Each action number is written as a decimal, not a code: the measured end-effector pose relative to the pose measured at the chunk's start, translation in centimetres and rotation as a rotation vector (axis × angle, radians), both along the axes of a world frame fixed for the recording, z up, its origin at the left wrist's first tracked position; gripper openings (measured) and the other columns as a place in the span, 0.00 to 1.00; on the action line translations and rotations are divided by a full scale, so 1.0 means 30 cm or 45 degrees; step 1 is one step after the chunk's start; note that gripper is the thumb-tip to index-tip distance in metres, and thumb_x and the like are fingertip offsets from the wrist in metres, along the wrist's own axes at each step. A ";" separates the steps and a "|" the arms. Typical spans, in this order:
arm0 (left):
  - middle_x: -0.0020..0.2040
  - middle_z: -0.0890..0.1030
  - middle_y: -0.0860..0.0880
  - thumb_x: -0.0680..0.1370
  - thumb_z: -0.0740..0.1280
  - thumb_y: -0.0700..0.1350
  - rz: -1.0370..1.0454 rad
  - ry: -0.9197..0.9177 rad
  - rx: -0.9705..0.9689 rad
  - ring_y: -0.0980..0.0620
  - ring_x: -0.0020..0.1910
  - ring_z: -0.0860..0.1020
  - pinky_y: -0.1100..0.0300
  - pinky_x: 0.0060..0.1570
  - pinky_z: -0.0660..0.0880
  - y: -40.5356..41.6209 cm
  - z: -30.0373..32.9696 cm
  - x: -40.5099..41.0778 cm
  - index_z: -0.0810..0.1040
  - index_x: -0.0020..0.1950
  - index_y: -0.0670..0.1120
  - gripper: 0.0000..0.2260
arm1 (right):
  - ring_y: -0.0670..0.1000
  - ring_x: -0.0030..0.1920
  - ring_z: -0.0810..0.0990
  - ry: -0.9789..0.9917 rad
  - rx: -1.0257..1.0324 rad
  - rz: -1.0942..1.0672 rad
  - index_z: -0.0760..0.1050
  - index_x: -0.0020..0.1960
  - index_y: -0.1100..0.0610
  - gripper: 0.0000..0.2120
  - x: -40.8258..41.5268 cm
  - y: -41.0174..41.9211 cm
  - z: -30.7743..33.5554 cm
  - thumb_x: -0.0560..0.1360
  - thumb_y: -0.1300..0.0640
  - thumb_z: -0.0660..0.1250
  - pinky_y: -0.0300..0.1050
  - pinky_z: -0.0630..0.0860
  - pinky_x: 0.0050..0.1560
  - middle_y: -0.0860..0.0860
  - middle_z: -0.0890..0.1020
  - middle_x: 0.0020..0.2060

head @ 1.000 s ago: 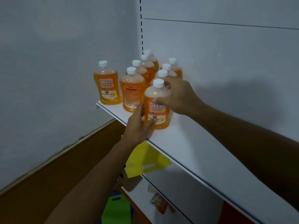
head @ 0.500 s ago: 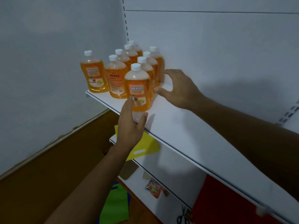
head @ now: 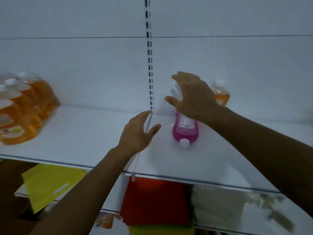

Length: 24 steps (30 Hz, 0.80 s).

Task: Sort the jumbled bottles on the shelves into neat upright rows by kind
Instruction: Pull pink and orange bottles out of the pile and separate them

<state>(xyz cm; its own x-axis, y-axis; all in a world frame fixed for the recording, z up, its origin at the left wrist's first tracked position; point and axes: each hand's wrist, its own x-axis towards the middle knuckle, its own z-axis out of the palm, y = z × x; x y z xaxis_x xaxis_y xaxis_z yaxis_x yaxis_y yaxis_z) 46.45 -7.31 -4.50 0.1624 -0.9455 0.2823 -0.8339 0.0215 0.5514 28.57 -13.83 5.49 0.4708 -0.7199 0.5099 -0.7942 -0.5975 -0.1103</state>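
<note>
Both hands' fingers spread, empty | right hand (head: 194, 97) over lying pink bottle (head: 185, 131) | orange bottles (head: 22, 112) left

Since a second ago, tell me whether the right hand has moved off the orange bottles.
Yes. The right hand has left the orange bottles and gone rightward along the shelf, past the slotted upright; it now hovers open above the lying pink bottle.

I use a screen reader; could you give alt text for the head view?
Two open hands, left and right, reach toward a pink bottle lying flat on a white shelf. Orange bottles stand left.
</note>
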 end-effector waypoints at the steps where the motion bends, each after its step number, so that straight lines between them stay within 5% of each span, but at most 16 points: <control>1: 0.76 0.64 0.51 0.76 0.59 0.64 -0.039 -0.020 0.001 0.50 0.75 0.62 0.54 0.72 0.58 -0.035 0.009 -0.061 0.60 0.77 0.51 0.32 | 0.56 0.74 0.61 -0.006 -0.009 -0.060 0.62 0.74 0.55 0.32 -0.080 -0.010 0.004 0.76 0.42 0.66 0.54 0.61 0.71 0.54 0.65 0.74; 7: 0.76 0.64 0.47 0.78 0.65 0.58 -0.290 -0.009 0.020 0.47 0.74 0.63 0.55 0.71 0.59 -0.193 0.054 -0.323 0.59 0.77 0.45 0.33 | 0.56 0.72 0.63 -0.130 0.159 -0.302 0.60 0.75 0.55 0.35 -0.411 -0.095 -0.017 0.73 0.48 0.71 0.54 0.64 0.68 0.52 0.66 0.73; 15: 0.75 0.66 0.45 0.75 0.71 0.53 -0.341 0.045 0.158 0.44 0.72 0.67 0.49 0.70 0.65 -0.372 0.075 -0.442 0.57 0.77 0.44 0.36 | 0.57 0.72 0.63 -0.232 0.328 -0.274 0.55 0.77 0.54 0.42 -0.477 -0.229 -0.095 0.71 0.50 0.74 0.56 0.65 0.69 0.54 0.64 0.74; 19: 0.68 0.74 0.46 0.75 0.71 0.48 -0.458 0.011 0.116 0.46 0.65 0.73 0.60 0.61 0.66 -0.410 0.077 -0.482 0.66 0.72 0.45 0.28 | 0.58 0.68 0.67 -0.296 0.400 -0.171 0.53 0.76 0.52 0.44 -0.449 -0.290 -0.134 0.69 0.52 0.75 0.58 0.70 0.65 0.55 0.66 0.70; 24: 0.64 0.77 0.50 0.74 0.71 0.50 -0.617 0.037 0.089 0.49 0.61 0.75 0.50 0.64 0.71 -0.411 0.067 -0.478 0.67 0.72 0.50 0.27 | 0.60 0.60 0.70 -0.366 0.330 -0.170 0.58 0.72 0.50 0.40 -0.454 -0.309 -0.156 0.66 0.55 0.76 0.56 0.74 0.58 0.58 0.66 0.62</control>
